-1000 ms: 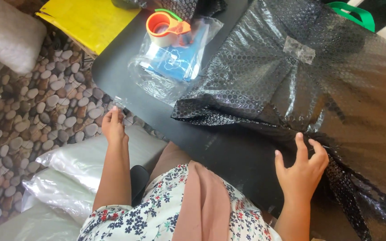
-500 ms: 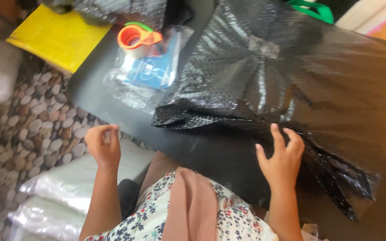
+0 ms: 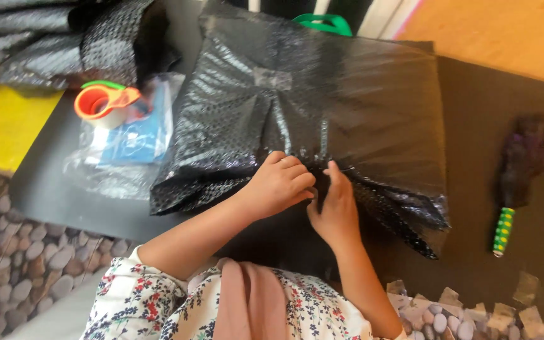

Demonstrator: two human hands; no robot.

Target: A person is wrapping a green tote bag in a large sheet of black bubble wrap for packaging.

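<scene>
A low black table [image 3: 51, 189] stands on a floor of round grey pebbles [image 3: 7, 264]. In the middle of the table lies a big parcel wrapped in shiny black bubble wrap [image 3: 347, 107], with a bit of clear tape on top. Its near edge is gathered into folds. The left hand [image 3: 279, 182] is curled, its fingers bent down on those folds. The right hand [image 3: 334, 208] is just beside it, and its fingertips seem to pinch the wrap, though the dark plastic makes that hard to see. This looks like closing the end of the wrap; next the folds need holding flat and taping. The orange tape holder [image 3: 103, 104] sits to the left on a clear bag [image 3: 121, 151]. A feather duster [image 3: 516, 182] lies at the right.
</scene>
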